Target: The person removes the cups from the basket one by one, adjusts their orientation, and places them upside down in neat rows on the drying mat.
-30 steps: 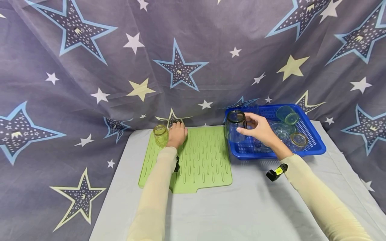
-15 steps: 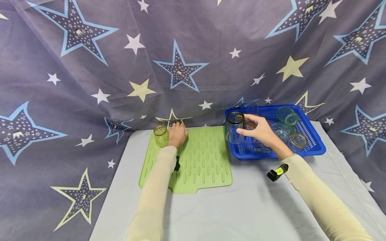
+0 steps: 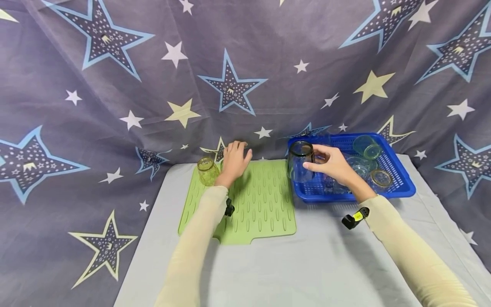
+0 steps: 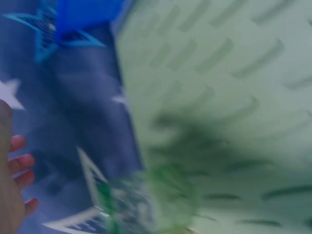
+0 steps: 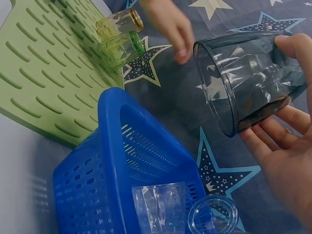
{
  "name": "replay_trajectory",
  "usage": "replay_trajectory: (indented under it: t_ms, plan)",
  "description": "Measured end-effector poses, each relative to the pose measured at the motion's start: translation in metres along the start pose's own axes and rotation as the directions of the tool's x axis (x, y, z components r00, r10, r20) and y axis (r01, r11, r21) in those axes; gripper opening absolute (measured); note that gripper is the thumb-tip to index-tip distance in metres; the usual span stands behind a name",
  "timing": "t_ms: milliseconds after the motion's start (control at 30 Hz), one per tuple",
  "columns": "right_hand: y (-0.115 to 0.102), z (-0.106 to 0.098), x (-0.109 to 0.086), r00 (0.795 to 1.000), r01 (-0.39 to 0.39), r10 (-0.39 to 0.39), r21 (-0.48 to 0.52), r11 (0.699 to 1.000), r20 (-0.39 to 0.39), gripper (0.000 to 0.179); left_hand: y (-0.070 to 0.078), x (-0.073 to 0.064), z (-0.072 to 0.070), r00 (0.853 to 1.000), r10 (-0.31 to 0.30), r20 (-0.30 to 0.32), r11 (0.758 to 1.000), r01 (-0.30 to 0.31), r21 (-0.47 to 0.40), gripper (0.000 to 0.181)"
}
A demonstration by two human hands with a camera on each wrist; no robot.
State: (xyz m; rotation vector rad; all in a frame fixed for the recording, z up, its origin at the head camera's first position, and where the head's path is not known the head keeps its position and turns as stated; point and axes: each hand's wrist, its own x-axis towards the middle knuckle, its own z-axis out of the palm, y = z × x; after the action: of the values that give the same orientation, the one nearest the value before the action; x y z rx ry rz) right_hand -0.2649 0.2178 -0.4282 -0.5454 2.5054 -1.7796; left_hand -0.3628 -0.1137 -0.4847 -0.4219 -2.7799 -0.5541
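My right hand [image 3: 334,165] grips a grey-tinted drinking glass [image 3: 300,165] above the left end of the blue basket [image 3: 356,197]. In the right wrist view the thumb lies on one side of this glass and fingers on the other. My left hand [image 3: 235,163] is over the back left of the green ridged mat [image 3: 264,204], fingers extended, holding nothing. Beside it a yellow glass [image 3: 208,172] stands on the mat. A green glass [image 5: 122,51] stands next to the yellow one in the right wrist view; the left hand hides it in the head view.
Several glasses lie in the basket, among them a greenish glass [image 3: 366,147] and an amber-rimmed glass [image 3: 381,179]. A star-patterned curtain [image 3: 245,119] hangs right behind the mat and basket. White cloth [image 3: 287,273] covers the table in front.
My left hand has come off the spot beside the yellow glass, rising slightly rightward with fingers spreading. The right hand keeps the grey glass in nearly the same place.
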Motion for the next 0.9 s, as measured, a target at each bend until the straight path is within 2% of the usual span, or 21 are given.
replay_trajectory:
  t_ms: [200, 467, 700, 833, 900]
  plan:
    - [0.000, 0.001, 0.002, 0.999, -0.034, 0.034, -0.002, 0.999, 0.000, 0.053, 0.042, 0.004, -0.022, 0.988, 0.106, -0.109, 0.983, -0.121, -0.139, 0.044]
    - [0.001, 0.007, 0.005, 1.000, 0.008, -0.008, 0.058, 0.998, 0.012, 0.052, 0.098, -0.004, -0.041, 0.963, 0.215, -0.165, 0.905, -0.260, -0.337, 0.044]
    - [-0.002, 0.014, 0.008, 0.999, 0.037, -0.039, 0.105, 0.994, 0.022, 0.050, 0.127, -0.010, -0.041, 0.932, 0.316, -0.179, 0.854, -0.361, -0.375, 0.041]
    - [-0.003, 0.017, 0.009, 0.999, 0.031, -0.036, 0.123, 0.992, 0.037, 0.051, 0.137, -0.011, -0.040, 0.914, 0.364, -0.179, 0.840, -0.406, -0.361, 0.041]
    - [-0.003, 0.018, 0.008, 0.998, 0.036, -0.042, 0.126, 0.991, 0.050, 0.051, 0.141, -0.011, -0.040, 0.909, 0.380, -0.171, 0.839, -0.416, -0.350, 0.041]
